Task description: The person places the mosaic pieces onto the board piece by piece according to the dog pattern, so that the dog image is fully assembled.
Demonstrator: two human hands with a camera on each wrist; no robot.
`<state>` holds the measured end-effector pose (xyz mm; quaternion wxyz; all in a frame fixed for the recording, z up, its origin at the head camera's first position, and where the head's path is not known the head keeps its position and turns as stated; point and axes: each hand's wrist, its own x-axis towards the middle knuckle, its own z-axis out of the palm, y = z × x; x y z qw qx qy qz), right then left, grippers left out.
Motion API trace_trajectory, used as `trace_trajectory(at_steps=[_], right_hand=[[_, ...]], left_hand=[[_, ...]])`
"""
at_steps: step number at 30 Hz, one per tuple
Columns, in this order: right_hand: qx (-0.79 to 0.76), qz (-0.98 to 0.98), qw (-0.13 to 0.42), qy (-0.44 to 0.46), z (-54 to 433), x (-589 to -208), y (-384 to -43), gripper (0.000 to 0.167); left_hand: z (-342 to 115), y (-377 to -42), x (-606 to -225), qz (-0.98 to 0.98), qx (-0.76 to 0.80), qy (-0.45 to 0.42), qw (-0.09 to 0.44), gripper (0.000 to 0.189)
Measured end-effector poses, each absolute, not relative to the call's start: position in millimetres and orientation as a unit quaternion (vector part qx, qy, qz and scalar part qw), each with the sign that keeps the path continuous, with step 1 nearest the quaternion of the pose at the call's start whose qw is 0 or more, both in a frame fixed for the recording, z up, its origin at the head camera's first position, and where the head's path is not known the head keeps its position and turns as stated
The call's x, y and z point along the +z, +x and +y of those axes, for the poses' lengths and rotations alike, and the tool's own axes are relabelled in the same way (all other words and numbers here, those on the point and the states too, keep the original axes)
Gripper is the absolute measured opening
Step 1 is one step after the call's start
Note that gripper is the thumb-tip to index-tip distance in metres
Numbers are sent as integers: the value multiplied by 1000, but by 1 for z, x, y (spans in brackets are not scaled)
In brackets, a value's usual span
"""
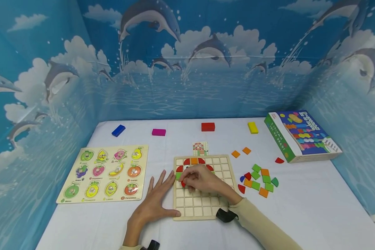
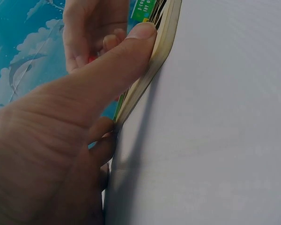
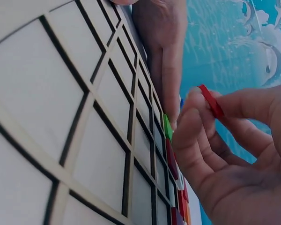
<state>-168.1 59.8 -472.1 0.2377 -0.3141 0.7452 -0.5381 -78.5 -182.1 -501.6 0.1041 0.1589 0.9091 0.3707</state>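
Fruit puzzle (image 1: 106, 177) at left; blue block (image 1: 118, 130), magenta block (image 1: 158, 132), red block (image 1: 208, 127), yellow block (image 1: 252, 127) spaced along the rear. Card (image 1: 200, 148) just behind the grid (image 1: 189, 202); loose pieces (image 1: 256, 175) scattered to its right, box (image 1: 300, 139) behind them. Left hand (image 1: 154, 205) spread, gripping nothing, thumb on the grid's near-left corner. Right hand (image 1: 201, 178) pinches a red piece (image 3: 210, 101), thin, tilted, above the grid's left side. Grid's far rows hold coloured pieces (image 1: 194, 161); near rows show pale wood. Cloth (image 1: 309, 194) spreads before and right of the grid.
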Motion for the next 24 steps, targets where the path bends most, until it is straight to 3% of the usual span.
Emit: trace_trajectory(at_steps=[6, 15, 24], right_hand=[[-514, 751, 261, -321, 60, -469, -171, 21], [-462, 781, 202, -369, 57, -470, -178, 9], [-432, 789, 190, -393, 53, -466, -181, 4]], left_hand=[[-182, -78, -500, 909, 371, 156, 106, 129], [-183, -78, -500, 907, 377, 156, 108, 128], [-183, -79, -500, 905, 379, 153, 116, 129]])
